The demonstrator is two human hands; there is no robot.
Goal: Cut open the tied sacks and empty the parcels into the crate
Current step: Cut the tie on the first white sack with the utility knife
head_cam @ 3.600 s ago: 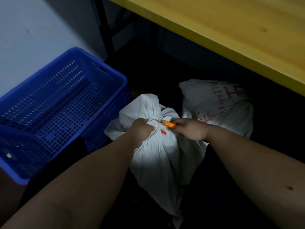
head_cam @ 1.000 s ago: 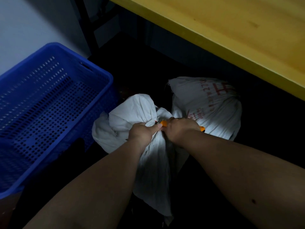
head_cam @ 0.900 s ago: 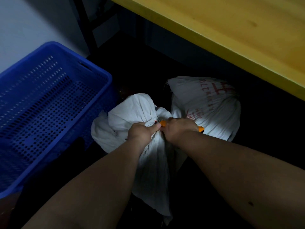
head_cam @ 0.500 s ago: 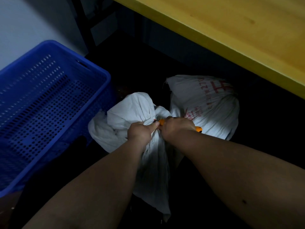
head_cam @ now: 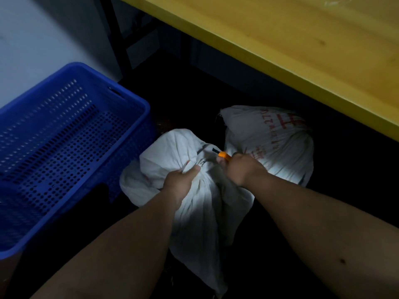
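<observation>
At the sack [head_cam: 200, 212] neck, left hand [head_cam: 180, 182] still clenches cloth; right hand's [head_cam: 241, 169] knife [head_cam: 223, 155] now pokes out.

My feed is dim; a narrow pool of light brightens the white cloth sack [head_cam: 200, 203], the floor stays black.

Yellow wooden tabletop [head_cam: 302, 35] above, dark floor [head_cam: 183, 87], pale wall [head_cam: 43, 35], dim light
</observation>
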